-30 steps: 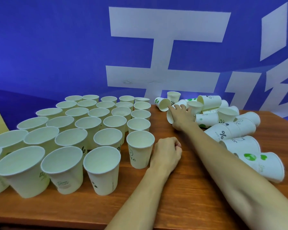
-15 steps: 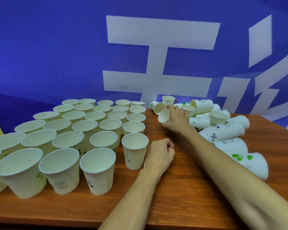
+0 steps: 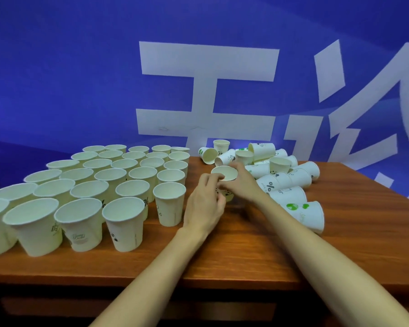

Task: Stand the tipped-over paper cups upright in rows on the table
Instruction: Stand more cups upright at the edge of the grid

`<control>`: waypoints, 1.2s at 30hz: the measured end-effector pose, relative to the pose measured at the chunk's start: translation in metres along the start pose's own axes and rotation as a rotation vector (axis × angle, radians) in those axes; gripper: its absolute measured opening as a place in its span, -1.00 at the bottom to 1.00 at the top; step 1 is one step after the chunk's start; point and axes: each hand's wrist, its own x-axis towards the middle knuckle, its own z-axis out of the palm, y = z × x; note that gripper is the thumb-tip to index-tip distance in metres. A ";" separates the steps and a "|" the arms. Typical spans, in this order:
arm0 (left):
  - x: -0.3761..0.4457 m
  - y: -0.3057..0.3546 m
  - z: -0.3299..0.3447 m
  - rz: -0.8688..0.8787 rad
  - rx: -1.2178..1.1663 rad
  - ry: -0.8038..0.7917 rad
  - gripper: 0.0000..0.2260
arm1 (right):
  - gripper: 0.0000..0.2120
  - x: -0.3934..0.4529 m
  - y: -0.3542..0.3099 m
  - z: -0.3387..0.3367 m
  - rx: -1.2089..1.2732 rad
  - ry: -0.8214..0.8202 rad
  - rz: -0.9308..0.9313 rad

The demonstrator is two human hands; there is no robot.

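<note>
Holding one paper cup (image 3: 224, 173) between them, both hands meet above the counter (image 3: 246, 251), just right of the standing rows.

- Held cup: white, mouth up and open toward the camera, roughly upright; a panda print shows low on its wall. Whether its base touches the wood cannot be told.
- Left hand (image 3: 204, 204): fingers curled round the near left side of the held cup, thumb toward its rim.
- Right hand (image 3: 242, 182): fingers wrapped round the far right side of the same cup, forearm running in from the lower right.
- Upright cups (image 3: 118, 185): a block of white cups in rows on the left half of the counter, mouths up, from the front edge to the back. The nearest-right one (image 3: 169, 204) stands just beside the left hand.
- Tipped-over cups (image 3: 281, 182): a heap on their sides at the back right, touching and overlapping. Prints include a percent sign, pandas and green hearts. The green-heart cup (image 3: 305, 214) lies nearest, beside the right forearm. A few cups in the heap stand mouth up.
- Counter: reddish-brown wood grain.
- Backdrop (image 3: 80, 79): blue with large white characters.
</note>
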 end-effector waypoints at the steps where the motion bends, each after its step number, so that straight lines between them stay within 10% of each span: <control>1: -0.002 0.002 -0.002 0.018 0.045 0.004 -0.64 | -0.35 -0.004 0.000 -0.001 0.023 -0.029 0.012; 9: -0.006 0.010 -0.033 0.027 0.276 -0.203 -0.69 | -0.22 -0.032 -0.003 -0.005 0.286 -0.273 0.111; 16: -0.014 0.020 -0.060 0.099 0.309 -0.239 -0.78 | -0.46 -0.052 0.009 -0.018 0.775 -0.853 0.206; 26: -0.039 0.021 -0.101 0.097 0.396 -0.255 -0.80 | -0.75 -0.065 0.008 0.018 0.267 -0.273 0.108; 36: -0.047 0.010 -0.132 -0.028 0.444 -0.303 -0.75 | -0.62 -0.071 0.007 0.022 0.146 -0.207 0.057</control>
